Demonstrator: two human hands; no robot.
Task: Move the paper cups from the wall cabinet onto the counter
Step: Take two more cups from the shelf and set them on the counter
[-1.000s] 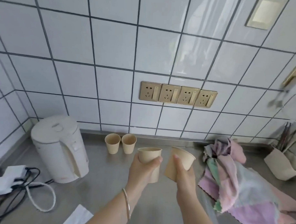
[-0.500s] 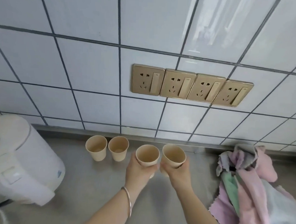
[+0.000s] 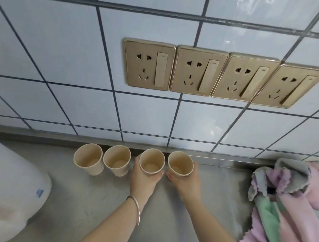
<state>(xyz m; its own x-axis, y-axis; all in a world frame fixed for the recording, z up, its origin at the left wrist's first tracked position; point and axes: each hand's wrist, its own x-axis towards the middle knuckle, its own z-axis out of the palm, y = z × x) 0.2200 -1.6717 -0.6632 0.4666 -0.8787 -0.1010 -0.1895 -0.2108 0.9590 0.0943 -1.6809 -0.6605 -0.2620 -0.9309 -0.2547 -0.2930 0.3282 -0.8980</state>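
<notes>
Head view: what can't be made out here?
- Wall cabinet: out of frame, head view.
- Bases of the two held cups: hidden by left hand and right hand; contact with the counter unclear.
- White appliance: cut by left edge.
- Cloths: cut by right edge.

A second ago we held the two cups up in the air, the right one tilted. Now our left hand (image 3: pixel 144 182) and right hand (image 3: pixel 186 183) have brought the third cup (image 3: pixel 151 164) and the fourth cup (image 3: pixel 179 164) upright into the row at the back of the counter (image 3: pixel 91 200), beside the two already standing there.
</notes>
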